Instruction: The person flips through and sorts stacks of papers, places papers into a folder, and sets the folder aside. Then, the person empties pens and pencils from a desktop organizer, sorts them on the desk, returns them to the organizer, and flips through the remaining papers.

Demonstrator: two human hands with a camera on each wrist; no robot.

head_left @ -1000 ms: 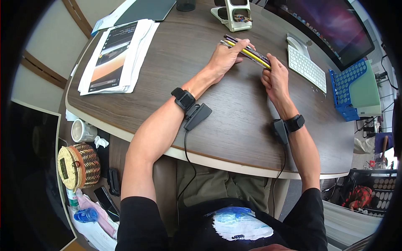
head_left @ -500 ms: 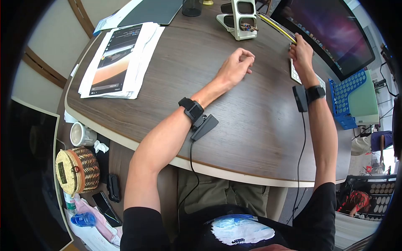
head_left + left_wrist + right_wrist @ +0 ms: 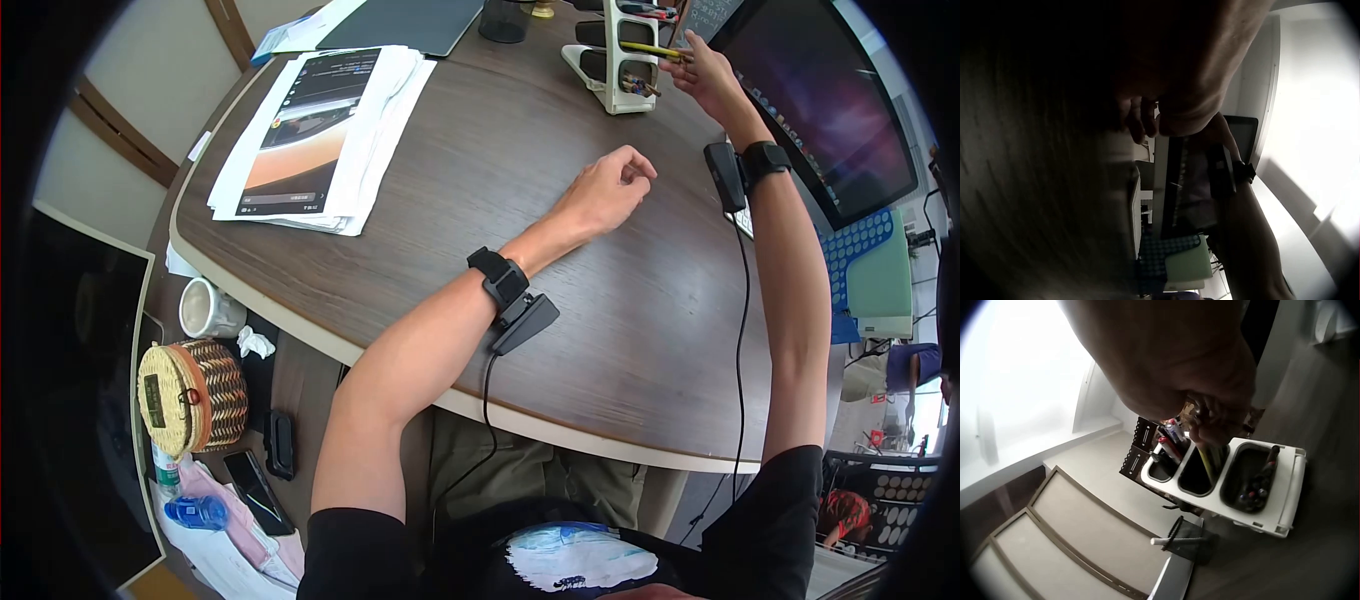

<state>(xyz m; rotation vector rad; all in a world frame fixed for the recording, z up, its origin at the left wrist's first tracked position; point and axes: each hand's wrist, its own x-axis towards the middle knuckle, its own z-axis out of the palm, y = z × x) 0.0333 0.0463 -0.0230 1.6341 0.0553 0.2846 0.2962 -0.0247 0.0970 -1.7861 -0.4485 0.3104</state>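
Observation:
My right hand (image 3: 712, 80) holds a small bunch of pencils, a yellow one among them, by their near ends at the back right of the desk. In the right wrist view the pencils (image 3: 1205, 464) reach down into the middle compartment of a white three-part desk organizer (image 3: 1286, 487). Its other compartments hold pens: a red-capped one and others on one side, several dark-bodied ones on the opposite side. My left hand (image 3: 605, 195) rests over the desk in front of the organizer, fingers loosely curled and holding nothing.
A black mesh pen cup (image 3: 504, 22) stands left of the organizer. The computer screen (image 3: 825, 105) is close beside my right forearm. A stack of papers (image 3: 310, 140) lies at the left of the desk. A blue file holder (image 3: 862, 255) stands at the far right.
The pencils were first between both hands. My left hand let go; my right hand carried them right and away from me, then over to the organizer, their far ends now inside it.

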